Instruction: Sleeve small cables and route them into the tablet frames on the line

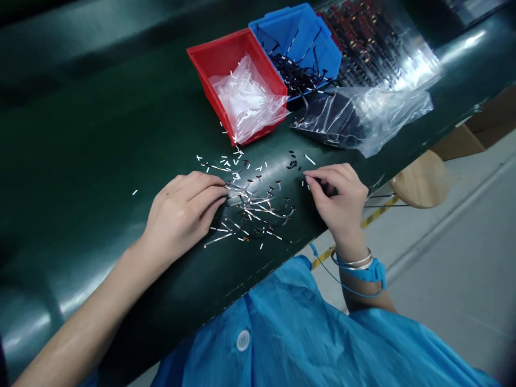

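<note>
Head view: the left hand [183, 212] is laid on the desk [80, 161] with its grip pressed together, the fingers curled and the fingertips [221, 192] set on the near ends of the wires [258, 209]. The thumb is hidden, so it cannot be told whether a wire is pinched. The right hand [338, 196] is held just above the desk edge, its grip closed in a pinch on a dark piece [324, 189] too small to be made out.

The wires are heaped loosely on the desk between the two hands, nearer the left. White tubes [242, 161] are scattered beyond and around the heap, and a few black bits [293, 161] are seen just beyond the right hand.

A blue wristband [368, 271] and a metal bangle [355, 262] are worn on the right wrist, and a thin blue cord [322, 263] is hung from the band.

Farther back, a red bin [209, 59] is stood with a clear bag [248, 99] of white pieces in it. A blue bin [298, 27] with dark leads [298, 72] is set touching it on the right. A larger plastic bag [382, 107] is laid beside both. A wooden stool [421, 180] is seen past the desk edge, and a blue gown [302, 333] fills the bottom of the picture.
</note>
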{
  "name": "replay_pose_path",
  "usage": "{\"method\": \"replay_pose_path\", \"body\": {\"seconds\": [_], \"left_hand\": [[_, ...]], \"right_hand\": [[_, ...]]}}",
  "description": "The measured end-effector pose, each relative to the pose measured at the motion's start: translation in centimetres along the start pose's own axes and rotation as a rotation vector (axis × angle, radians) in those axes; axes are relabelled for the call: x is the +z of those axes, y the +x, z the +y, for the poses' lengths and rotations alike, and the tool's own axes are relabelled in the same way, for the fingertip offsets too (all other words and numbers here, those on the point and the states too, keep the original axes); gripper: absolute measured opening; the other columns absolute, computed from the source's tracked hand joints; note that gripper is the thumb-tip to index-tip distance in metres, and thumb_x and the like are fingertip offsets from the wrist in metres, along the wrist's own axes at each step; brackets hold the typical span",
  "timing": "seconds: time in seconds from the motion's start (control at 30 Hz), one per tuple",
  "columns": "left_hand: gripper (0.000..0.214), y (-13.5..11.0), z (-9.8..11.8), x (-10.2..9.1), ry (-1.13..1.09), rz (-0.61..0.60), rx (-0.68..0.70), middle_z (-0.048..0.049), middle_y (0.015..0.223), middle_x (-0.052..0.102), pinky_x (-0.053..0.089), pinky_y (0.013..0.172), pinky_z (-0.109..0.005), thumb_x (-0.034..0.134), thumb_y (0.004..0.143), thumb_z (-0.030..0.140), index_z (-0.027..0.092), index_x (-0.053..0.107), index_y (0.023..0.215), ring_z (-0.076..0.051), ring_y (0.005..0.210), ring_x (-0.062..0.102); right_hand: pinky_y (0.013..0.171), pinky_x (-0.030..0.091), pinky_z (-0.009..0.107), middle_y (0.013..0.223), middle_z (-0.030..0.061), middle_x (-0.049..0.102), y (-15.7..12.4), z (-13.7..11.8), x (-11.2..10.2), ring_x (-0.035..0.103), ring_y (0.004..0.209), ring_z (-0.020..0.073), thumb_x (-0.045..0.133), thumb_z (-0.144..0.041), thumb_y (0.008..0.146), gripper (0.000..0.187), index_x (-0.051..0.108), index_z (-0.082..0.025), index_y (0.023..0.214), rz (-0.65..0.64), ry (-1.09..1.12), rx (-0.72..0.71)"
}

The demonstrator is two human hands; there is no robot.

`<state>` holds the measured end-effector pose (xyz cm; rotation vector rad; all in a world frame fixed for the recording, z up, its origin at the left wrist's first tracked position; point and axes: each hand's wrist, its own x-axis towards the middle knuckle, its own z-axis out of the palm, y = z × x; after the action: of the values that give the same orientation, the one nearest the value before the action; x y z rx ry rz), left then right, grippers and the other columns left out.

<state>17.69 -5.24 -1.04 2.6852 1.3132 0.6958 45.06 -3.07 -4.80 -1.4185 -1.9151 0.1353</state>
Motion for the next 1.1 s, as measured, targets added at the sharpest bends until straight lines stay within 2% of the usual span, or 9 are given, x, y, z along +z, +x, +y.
{"method": "replay_pose_path", "body": {"seconds": [0.1,0.23,0.4,0.57,0.7,0.8,0.9,1.0,1.1], "left_hand": [[0.009,-1.8,1.0,0.1,-0.034,0.058,-0.066,-0.012,0.105,0.07,0.052,0.074,-0.037,0.058,0.089,0.014,0.014,0.063,0.097,-0.024,0.095,0.067],[0.023,-4.2,2.4,0.6,-0.066,0.027,-0.07,-0.0183,0.119,0.064,0.052,0.084,-0.041,0.061,0.088,0.018,0.011,0.059,0.11,-0.029,0.109,0.062],[0.025,-5.9,3.1,1.5,-0.04,-0.047,-0.014,-0.0199,0.125,0.061,0.05,0.087,-0.045,0.06,0.089,0.017,0.012,0.059,0.114,-0.032,0.116,0.059],[0.023,-4.7,2.8,1.3,-0.048,-0.009,0.01,-0.0184,0.12,0.065,0.051,0.086,-0.043,0.058,0.089,0.012,0.01,0.061,0.111,-0.03,0.111,0.062],[0.017,-2.2,1.3,1.1,-0.035,0.058,-0.016,-0.0145,0.114,0.069,0.052,0.084,-0.04,0.057,0.089,0.011,0.012,0.064,0.105,-0.026,0.104,0.065],[0.019,-0.8,-0.1,1.7,-0.04,0.058,-0.042,-0.0121,0.116,0.069,0.05,0.089,-0.042,0.054,0.092,0.015,0.014,0.065,0.107,-0.025,0.107,0.064],[0.026,-0.5,-1.1,2.4,-0.063,-0.018,-0.008,-0.0109,0.127,0.064,0.047,0.093,-0.046,0.05,0.094,0.021,0.017,0.064,0.116,-0.027,0.118,0.058],[0.033,-1.0,-1.3,2.9,-0.053,-0.111,-0.008,-0.011,0.14,0.054,0.043,0.097,-0.05,0.047,0.095,0.024,0.019,0.061,0.124,-0.029,0.129,0.049],[0.036,-1.4,-1.2,3.3,-0.025,-0.114,-0.059,-0.0122,0.142,0.051,0.043,0.098,-0.05,0.042,0.096,0.022,0.016,0.06,0.126,-0.03,0.132,0.046]], "right_hand": [[0.068,0.051,0.034,0.081,0.0024,0.068,-1.2,-1.9,-0.3,0.059,0.077,0.0169,0.063,-0.02,0.085,0.008,0.07,-0.023,0.087,-0.048,0.01,-0.142],[0.068,0.053,0.035,0.091,0.0069,0.068,-2.8,-4.0,-0.4,0.056,0.086,0.0206,0.067,-0.022,0.082,0.017,0.069,-0.02,0.098,-0.173,0.007,-0.366],[0.065,0.051,0.034,0.098,0.0086,0.069,-3.5,-3.7,0.0,0.054,0.092,0.0229,0.066,-0.015,0.081,0.015,0.069,-0.019,0.096,-0.192,-0.025,-0.43],[0.067,0.05,0.034,0.098,0.0069,0.069,-2.7,-3.2,-0.1,0.055,0.092,0.0216,0.061,-0.013,0.084,0.014,0.069,-0.022,0.092,-0.17,0.002,-0.402],[0.071,0.049,0.032,0.081,0.0024,0.067,-1.1,-4.6,0.2,0.056,0.079,0.017,0.06,-0.018,0.086,0.011,0.067,-0.022,0.08,-0.204,0.09,-0.236],[0.063,0.045,0.03,0.071,0.0018,0.064,0.1,-6.3,1.3,0.054,0.075,0.0176,0.06,-0.026,0.086,0.017,0.064,-0.021,0.07,-0.288,-0.039,-0.142],[0.059,0.038,0.031,0.07,0.0053,0.064,1.1,-7.7,2.4,0.053,0.076,0.0207,0.06,-0.03,0.084,0.017,0.063,-0.018,0.072,-0.403,-0.229,-0.129],[0.059,0.034,0.031,0.074,0.0089,0.066,1.6,-8.7,2.9,0.054,0.08,0.0231,0.056,-0.026,0.083,0.014,0.065,-0.015,0.079,-0.49,-0.366,-0.099],[0.059,0.033,0.031,0.077,0.0111,0.068,1.9,-9.5,3.0,0.056,0.082,0.0237,0.053,-0.02,0.081,0.014,0.066,-0.014,0.081,-0.564,-0.438,-0.06]]}}
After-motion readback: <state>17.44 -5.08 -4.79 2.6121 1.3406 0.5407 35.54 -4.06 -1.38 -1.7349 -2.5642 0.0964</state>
